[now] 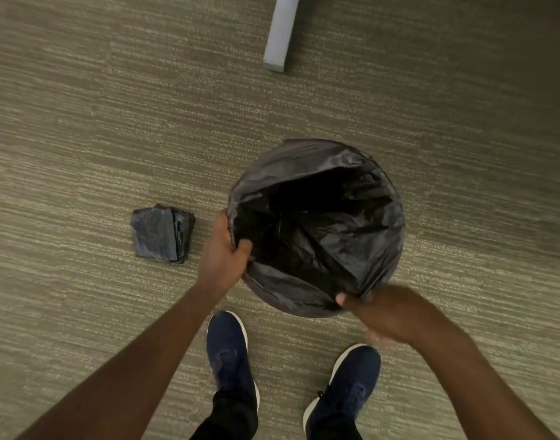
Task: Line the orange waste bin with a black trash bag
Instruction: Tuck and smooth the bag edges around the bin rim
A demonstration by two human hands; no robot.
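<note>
A black trash bag (316,223) lies open over a round bin on the carpet, its edge folded over the whole rim, so no orange shows. My left hand (223,252) grips the bag's edge at the left side of the rim, thumb inside. My right hand (386,312), blurred, pinches the bag's edge at the near right of the rim. The inside of the bag is crumpled and dark.
A folded stack of black bags (161,233) lies on the carpet left of the bin. A grey furniture leg (280,33) stands at the far side. My two blue shoes (229,354) are just in front of the bin.
</note>
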